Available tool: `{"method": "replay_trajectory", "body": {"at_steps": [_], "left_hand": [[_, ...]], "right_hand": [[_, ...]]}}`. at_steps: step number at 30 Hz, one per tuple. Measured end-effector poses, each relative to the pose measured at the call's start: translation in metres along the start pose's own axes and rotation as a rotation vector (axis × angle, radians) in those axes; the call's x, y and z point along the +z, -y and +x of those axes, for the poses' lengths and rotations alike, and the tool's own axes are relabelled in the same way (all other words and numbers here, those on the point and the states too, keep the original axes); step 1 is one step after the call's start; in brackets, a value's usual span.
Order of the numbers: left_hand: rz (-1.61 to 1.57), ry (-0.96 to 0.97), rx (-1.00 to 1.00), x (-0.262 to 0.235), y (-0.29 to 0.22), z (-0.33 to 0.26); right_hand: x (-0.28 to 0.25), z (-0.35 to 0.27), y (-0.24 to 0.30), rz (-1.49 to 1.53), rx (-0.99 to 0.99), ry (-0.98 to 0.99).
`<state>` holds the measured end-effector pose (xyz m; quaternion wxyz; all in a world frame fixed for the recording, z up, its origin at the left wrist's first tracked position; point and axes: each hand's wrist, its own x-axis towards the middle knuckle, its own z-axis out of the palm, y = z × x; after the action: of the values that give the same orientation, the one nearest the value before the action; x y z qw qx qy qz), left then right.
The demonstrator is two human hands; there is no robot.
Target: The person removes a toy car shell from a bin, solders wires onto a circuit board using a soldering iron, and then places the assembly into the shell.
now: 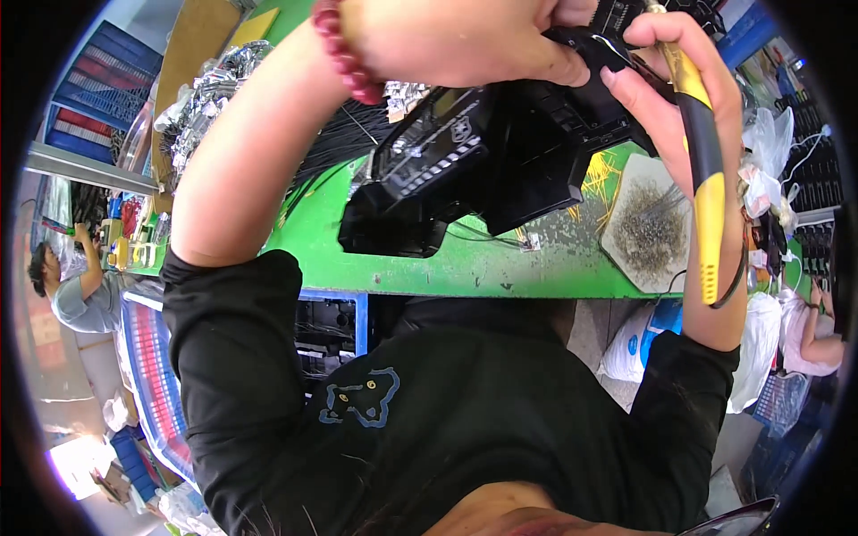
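Note:
A large black plastic housing point(527, 170) with white stripes and a shield emblem is tilted over the green table. My left hand point(483, 45) is closed on its far end, thumb pressed on a black edge, some fingers hidden behind it. In my right hand point(666, 98) lies a soldering iron point(710, 205) with a yellow and black handle, pointing away from me. The thumb and a fingertip of that hand also touch the black part beside my left thumb. The iron's tip is cut off by the view's top edge. Thin dark wires point(487, 234) trail below the housing.
The green table point(429, 277) holds a bundle of black cables point(335, 147), a heap of silvery connectors point(210, 98) and yellow thin strips point(601, 179). A stained pale board point(648, 223) lies right. Two people point(85, 290) sit at the far sides. Blue crates point(107, 71) stand left.

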<state>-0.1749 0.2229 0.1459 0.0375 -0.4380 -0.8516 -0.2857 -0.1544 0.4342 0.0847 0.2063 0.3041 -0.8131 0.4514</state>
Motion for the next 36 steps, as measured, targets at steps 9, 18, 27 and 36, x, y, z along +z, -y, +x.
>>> {"method": "replay_trajectory", "body": {"at_steps": [9, 18, 27, 36], "left_hand": [[0.224, -0.275, -0.014, 0.019, -0.007, -0.065], [-0.167, -0.367, -0.447, 0.148, 0.041, -0.109], [-0.163, -0.675, -0.289, 0.189, 0.063, -0.095], [-0.163, -0.455, -0.132, 0.246, 0.07, -0.117]], "right_hand": [[0.003, -0.058, -0.085, -0.02, 0.014, -0.421], [0.005, -0.099, -0.106, 0.023, 0.305, -0.712], [0.023, -0.121, -0.146, 0.1, 0.343, -0.774], [0.072, -0.096, -0.232, 0.308, 0.296, -0.536]]}}
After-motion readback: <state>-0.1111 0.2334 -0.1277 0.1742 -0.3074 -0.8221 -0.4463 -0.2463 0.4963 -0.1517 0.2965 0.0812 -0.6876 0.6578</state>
